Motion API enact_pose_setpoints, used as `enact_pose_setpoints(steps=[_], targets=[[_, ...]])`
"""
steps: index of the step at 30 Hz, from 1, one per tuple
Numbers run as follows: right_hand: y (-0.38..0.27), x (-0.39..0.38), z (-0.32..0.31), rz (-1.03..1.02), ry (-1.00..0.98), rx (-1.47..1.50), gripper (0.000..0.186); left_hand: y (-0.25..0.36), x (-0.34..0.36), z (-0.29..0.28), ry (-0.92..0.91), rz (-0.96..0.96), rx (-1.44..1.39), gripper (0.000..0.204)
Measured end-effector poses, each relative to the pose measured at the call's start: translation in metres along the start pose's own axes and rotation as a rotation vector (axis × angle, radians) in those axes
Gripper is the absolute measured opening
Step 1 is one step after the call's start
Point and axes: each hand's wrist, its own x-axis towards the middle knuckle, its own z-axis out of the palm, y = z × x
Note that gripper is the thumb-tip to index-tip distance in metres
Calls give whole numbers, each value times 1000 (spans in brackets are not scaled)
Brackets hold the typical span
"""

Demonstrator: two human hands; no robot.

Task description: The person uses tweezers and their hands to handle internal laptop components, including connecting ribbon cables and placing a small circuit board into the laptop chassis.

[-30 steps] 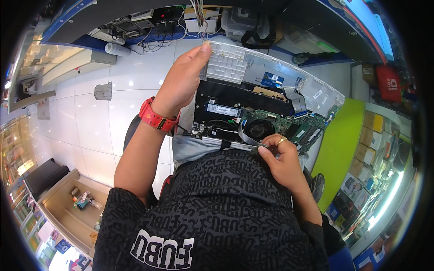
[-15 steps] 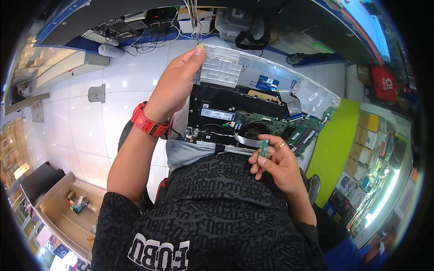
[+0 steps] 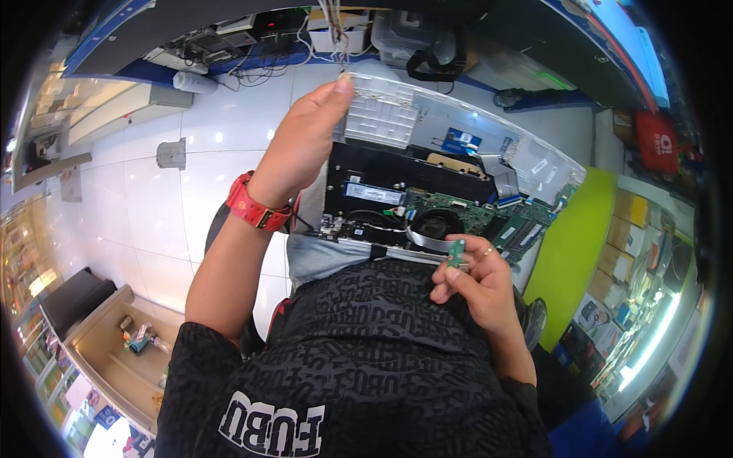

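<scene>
An opened laptop base (image 3: 412,164) rests across my lap, its inside showing. My left hand (image 3: 309,126) is closed on its far left corner, thumb on top and the other fingers hidden beneath. In my right hand (image 3: 482,282) a small green circuit board (image 3: 457,254) is pinched between thumb and fingers, just above the base's near edge. Close to it are a round fan (image 3: 439,223) and a silver ribbon cable (image 3: 427,240). The green mainboard (image 3: 515,229) fills the right part, and a long black battery (image 3: 366,162) lies across the middle.
Thin wires (image 3: 333,34) hang down by my left hand. A lime-green panel (image 3: 569,237) and a glass display case (image 3: 641,305) stand on the right. An open drawer (image 3: 107,336) with small items is at the lower left. Plastic boxes (image 3: 408,38) sit beyond the laptop.
The whole view has shifted slightly, so things appear a little farther right. Both hands keep their holds, and the small circuit board stays near the base's front edge.
</scene>
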Motion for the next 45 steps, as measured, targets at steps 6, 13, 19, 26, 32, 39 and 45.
enact_pose_setpoints(steps=[6,13,19,26,32,39,45], targets=[[8,-1,-1,-53,-6,-25,46,-2,1,4,43,2,45,55],[6,-7,3,-25,-80,-8,52,-7,1,-5,43,12,122,55],[-3,-11,3,-28,-178,2,58,0,-1,0,29,3,54,53],[0,-10,6,-26,-133,-1,55,4,-2,4,24,-30,21,55],[1,-8,5,10,-129,21,52,2,0,0,23,1,101,54],[0,-8,1,41,-151,40,52,3,-1,1,52,-6,99,53],[0,-8,1,45,-148,44,52,7,-3,10,85,-11,88,55]])
